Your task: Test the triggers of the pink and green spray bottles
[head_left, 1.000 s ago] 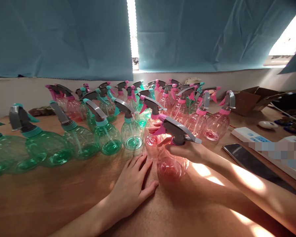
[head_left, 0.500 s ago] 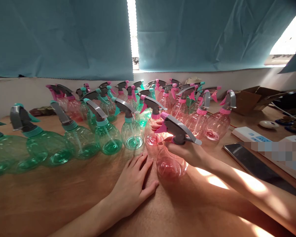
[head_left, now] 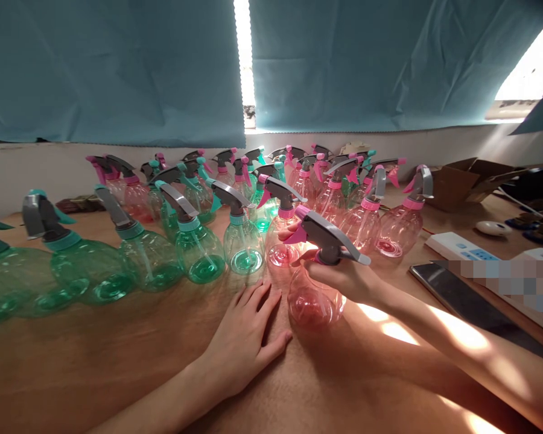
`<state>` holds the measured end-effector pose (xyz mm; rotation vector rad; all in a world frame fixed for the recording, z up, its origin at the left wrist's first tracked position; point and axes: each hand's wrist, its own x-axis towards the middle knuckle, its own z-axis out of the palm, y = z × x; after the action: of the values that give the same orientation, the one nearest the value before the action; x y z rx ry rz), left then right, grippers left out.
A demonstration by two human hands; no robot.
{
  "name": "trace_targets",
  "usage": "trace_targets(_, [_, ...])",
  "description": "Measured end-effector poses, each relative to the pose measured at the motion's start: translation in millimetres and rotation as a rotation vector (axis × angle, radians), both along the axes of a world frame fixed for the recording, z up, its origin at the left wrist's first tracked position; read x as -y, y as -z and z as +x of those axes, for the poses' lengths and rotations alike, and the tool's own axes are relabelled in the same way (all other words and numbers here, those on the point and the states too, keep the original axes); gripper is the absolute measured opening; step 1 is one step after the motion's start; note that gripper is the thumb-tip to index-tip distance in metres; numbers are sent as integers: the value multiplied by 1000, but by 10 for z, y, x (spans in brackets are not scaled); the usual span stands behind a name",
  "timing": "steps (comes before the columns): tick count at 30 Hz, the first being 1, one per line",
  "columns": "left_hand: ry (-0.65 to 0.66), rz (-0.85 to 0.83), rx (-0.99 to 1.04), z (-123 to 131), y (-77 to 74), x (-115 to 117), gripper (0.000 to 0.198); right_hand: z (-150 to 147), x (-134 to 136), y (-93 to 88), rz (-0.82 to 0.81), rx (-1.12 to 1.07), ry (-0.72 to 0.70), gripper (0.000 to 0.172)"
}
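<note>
Blue cloth [head_left: 117, 66] hung at the far side of a wooden desk [head_left: 117, 367], on which green spray bottles [head_left: 200, 259] formed a near row on the left and further bottles in pink and green were grouped behind. One pink spray bottle [head_left: 314, 307] was located at near centre, its base apparently on the desk. Right hand [head_left: 348, 276] was wrapped around its neck, beneath the spray head [head_left: 330, 238]. Left hand [head_left: 244, 334] lay palm down on the desk beside it, fingers apart, holding nothing.

Step in hand was judged to be the steadying of that bottle by its neck. Any next move was judged to call for a secure hold and clearance from the rear pink bottle [head_left: 283, 256] just beyond; contact between the two could not be determined.

Against the frame half a second earlier, both hands and the held bottle showed no marked change. Leftmost green bottles appeared marginally further right, consistent with slight camera movement.
</note>
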<state>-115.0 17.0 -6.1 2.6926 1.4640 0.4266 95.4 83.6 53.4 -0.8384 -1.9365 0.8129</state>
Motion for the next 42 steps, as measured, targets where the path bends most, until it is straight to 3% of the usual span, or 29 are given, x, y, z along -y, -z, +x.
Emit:
trace_targets(8, [-7, 4, 19, -9, 27, -1, 57, -1, 55, -151, -1, -42, 6, 10])
trace_targets(11, [-5, -4, 13, -10, 18, 3, 57, 8, 78, -185, -60, -47, 14, 20])
trace_targets(15, [-6, -4, 16, -9, 7, 7, 57, 12, 75, -178, -122, -66, -28, 14])
trace_targets(19, [-11, -10, 5, -7, -9, 10, 56, 14, 27, -101, -54, -116, -65, 14])
trace_targets(25, [-7, -10, -3, -4, -21, 15, 56, 41, -28, -7, 37, -32, 30, 25])
trace_targets(32, [-9, -17, -1, -7, -20, 17, 57, 18, -8, -38, -1, -37, -26, 34])
trace_targets(39, [-6, -15, 29, -11, -2, 11, 56, 33, -16, -31, 47, -26, 23, 49])
trace_targets(42, [-2, -12, 37, -12, 1, 10, 56, 39, -14, -48, -9, -26, -49, 46])
